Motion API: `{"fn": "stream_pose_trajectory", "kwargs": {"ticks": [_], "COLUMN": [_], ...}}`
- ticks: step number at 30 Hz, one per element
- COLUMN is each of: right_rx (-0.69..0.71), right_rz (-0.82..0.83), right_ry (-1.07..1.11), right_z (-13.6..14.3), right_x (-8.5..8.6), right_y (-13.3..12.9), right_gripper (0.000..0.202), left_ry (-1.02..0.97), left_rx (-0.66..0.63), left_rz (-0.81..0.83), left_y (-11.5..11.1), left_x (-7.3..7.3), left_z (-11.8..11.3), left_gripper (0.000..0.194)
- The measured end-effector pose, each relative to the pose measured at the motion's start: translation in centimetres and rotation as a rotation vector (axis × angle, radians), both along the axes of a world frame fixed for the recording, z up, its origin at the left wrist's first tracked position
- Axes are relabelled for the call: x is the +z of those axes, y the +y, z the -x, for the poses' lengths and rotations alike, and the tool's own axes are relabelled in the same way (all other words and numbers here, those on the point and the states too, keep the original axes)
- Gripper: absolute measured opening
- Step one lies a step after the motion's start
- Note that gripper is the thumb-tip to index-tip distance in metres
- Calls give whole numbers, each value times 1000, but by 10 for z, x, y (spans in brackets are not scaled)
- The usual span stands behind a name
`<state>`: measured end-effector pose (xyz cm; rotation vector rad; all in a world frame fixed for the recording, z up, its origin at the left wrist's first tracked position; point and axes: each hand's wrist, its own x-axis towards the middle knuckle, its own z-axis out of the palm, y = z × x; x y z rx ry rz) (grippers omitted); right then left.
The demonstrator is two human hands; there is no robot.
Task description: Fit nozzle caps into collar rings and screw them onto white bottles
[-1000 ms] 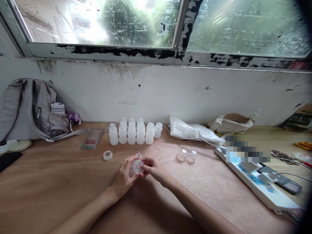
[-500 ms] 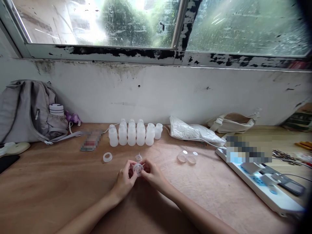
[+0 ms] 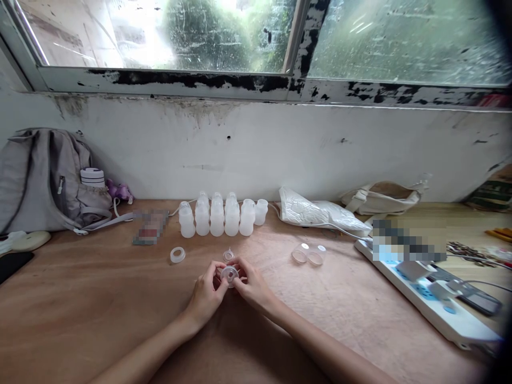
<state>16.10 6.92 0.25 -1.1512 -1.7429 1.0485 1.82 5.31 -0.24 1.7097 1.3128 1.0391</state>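
Observation:
Between the fingertips of my left hand [image 3: 207, 292] and my right hand [image 3: 252, 285] is a small round clear plastic piece [image 3: 229, 276], gripped from both sides with its round face turned up. Just beyond the fingers a clear nipple-shaped part [image 3: 228, 255] rests on the table [image 3: 132, 298]. A white ring [image 3: 177, 255] lies to the left. Two clear caps [image 3: 308, 255] lie side by side on the right. Farther back stand several frosted white bottles [image 3: 217, 218] in a group; some have clear tops.
A grey backpack [image 3: 48, 181] and a pixelated flat object [image 3: 150, 226] are at the left. Along the wall lie a silvery packet [image 3: 316, 210] and a beige bag [image 3: 382, 197]. A white power strip [image 3: 424, 293] with plugs and cables runs down the right side.
The round piece is tilted slightly differently between my fingers, and its centre shows more clearly. The view has shifted a little; the things on the table have stayed in place.

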Motion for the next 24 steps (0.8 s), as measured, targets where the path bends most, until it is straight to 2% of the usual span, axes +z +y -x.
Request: {"fn": "stream_pose_trajectory", "kwargs": {"ticks": [7, 12, 16, 24], "right_rx": [121, 51, 53, 10], "right_rz": [186, 105, 67, 22], "right_ry": [138, 133, 139, 111], "right_z": [0, 2, 2, 4], "right_x": [-1, -4, -4, -8], "right_y": [2, 1, -1, -4], "right_gripper": [24, 14, 17, 12], "left_ry": [22, -62, -82, -41], "left_rx": [90, 68, 67, 76], "left_rz": [-8, 0, 39, 21], "left_y": [0, -1, -2, -1], "left_x": [-2, 2, 3, 2], "left_z": [2, 2, 2, 2], "left_gripper": [12, 16, 17, 15]}}
